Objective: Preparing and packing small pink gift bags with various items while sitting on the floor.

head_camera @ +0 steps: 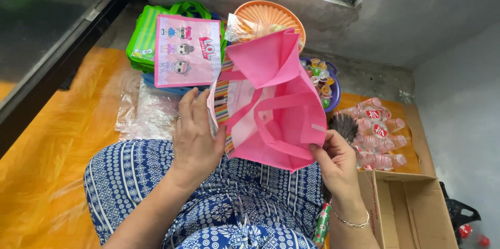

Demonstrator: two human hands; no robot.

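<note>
1. Ok so the pink bag [276,98] sits right between both hands, held up over the lap, mouth open toward the camera with its pink handles flopped inside.
2. Left hand [195,134] has its grip pinched on the bag's left edge, where a striped side panel shows; fingers up along the edge, thumb tucked behind. There's a ring on one finger.
3. Right hand [336,163] has its grip clamped on the bag's lower right corner, thumb on top, and a thin bracelet on the wrist.
4. Packages: a pink cartoon-print bag [186,51] lies flat on a stack of green bags [143,40] toward the far left of the floor, near the dark window frame.
5. Behind the pink bag there's an orange plate [271,15] with wrapped snacks, and just right of it a purple bowl [333,90] of small jelly cups.
6. Small clear bottles [377,132] with red-and-white labels lie in a bunch on the right, past the right hand, just beyond an open cardboard box [406,210] in the near right corner.
7. Clear plastic sheets [146,111] lie on the orange floor mat [47,165] just left of the left hand.
8. Room-wise: the wall closes off the far and right side, and the mat's left part is the open stretch.
</note>
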